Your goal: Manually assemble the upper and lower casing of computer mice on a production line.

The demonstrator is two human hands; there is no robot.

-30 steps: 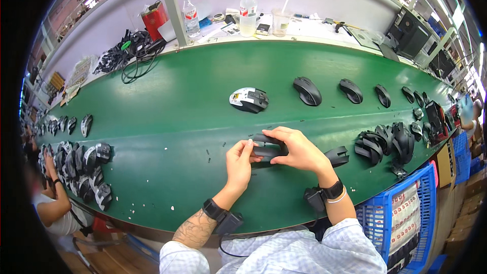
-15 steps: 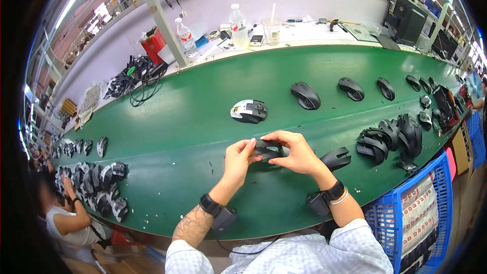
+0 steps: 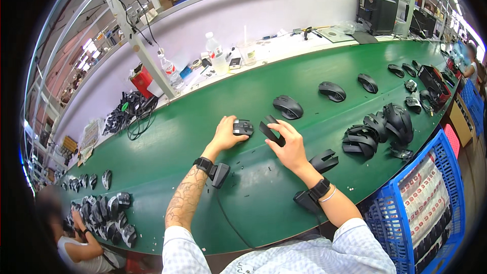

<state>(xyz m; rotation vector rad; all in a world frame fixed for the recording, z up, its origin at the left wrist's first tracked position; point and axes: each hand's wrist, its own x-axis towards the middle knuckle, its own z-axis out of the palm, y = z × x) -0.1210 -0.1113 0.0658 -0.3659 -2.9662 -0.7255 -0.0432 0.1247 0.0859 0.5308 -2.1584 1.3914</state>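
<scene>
My left hand (image 3: 223, 136) is closed around the back of a partly assembled computer mouse (image 3: 243, 127) on the green bench. Its white inner part is mostly covered by my fingers. Just to the right, my right hand (image 3: 289, 148) pinches a black mouse top shell (image 3: 267, 132), tilted and held apart from the mouse. Another black shell (image 3: 324, 161) with split prongs lies by my right wrist. Beyond my hands, a row of black mice, starting with the nearest one (image 3: 288, 106), runs off to the right.
More black shells (image 3: 359, 141) are heaped at right, above a blue plastic basket (image 3: 375, 218). Half-built mice (image 3: 104, 212) pile up at left, near a seated co-worker (image 3: 83, 243). Bottles (image 3: 215, 53) and cables (image 3: 134, 109) sit toward the back. Small black bits dot the bench (image 3: 203, 218).
My hands, together on the black shell before, have separated. The left has reached forward onto the white-backed mouse; the right keeps the shell. The whole view has shifted.
</scene>
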